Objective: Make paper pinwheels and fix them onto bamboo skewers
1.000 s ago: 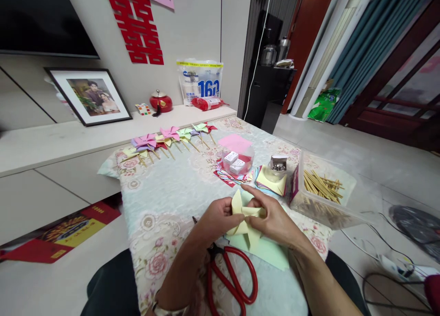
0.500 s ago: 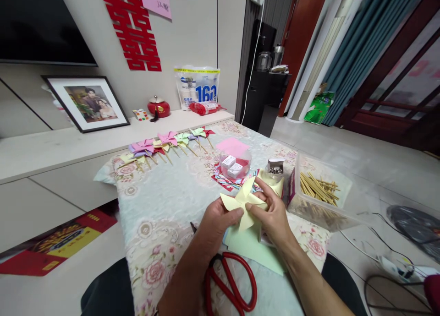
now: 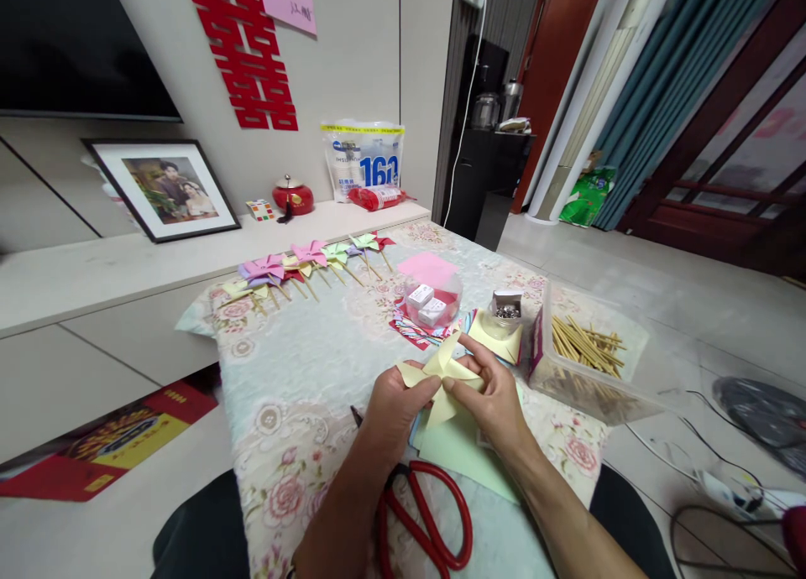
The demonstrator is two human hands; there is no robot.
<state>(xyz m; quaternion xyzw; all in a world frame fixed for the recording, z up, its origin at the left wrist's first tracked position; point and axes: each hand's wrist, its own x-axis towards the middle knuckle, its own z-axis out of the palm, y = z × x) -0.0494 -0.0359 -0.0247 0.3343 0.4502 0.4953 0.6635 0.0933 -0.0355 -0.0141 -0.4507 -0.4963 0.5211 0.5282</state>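
A pale yellow paper pinwheel [image 3: 441,378] is pinched between the left hand [image 3: 394,403] and right hand [image 3: 497,399], fingers curled closed on its folds, raised just beyond the red scissors [image 3: 425,512].

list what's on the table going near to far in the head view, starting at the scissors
red scissors → yellow paper pinwheel held in left hand and right hand → clear tub with small white boxes → pink paper sheet → row of finished pinwheels
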